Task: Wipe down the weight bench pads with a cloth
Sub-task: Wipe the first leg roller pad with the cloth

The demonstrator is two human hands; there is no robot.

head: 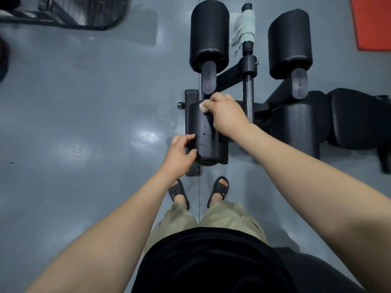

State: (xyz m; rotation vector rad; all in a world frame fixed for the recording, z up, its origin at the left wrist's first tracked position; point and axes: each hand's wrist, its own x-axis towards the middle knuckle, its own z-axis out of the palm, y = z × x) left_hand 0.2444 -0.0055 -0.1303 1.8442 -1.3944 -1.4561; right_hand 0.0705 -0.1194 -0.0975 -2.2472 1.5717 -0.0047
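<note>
Cloth [203, 106]: soft, light wad, pinched by right hand [227, 115]. Roller pad [206, 136] beneath: firm, probably free-spinning; gripped at near end by left hand [179, 152].

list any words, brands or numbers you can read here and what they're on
Left plastic bracket cap: raised lettering, too blurred to read.
Right plastic bracket cap: raised lettering, too blurred to read.
Sandals: a small white mark on each strap, too small to tell if it is text.
No text shows on the roller pad, the cloth or the floor.
</note>
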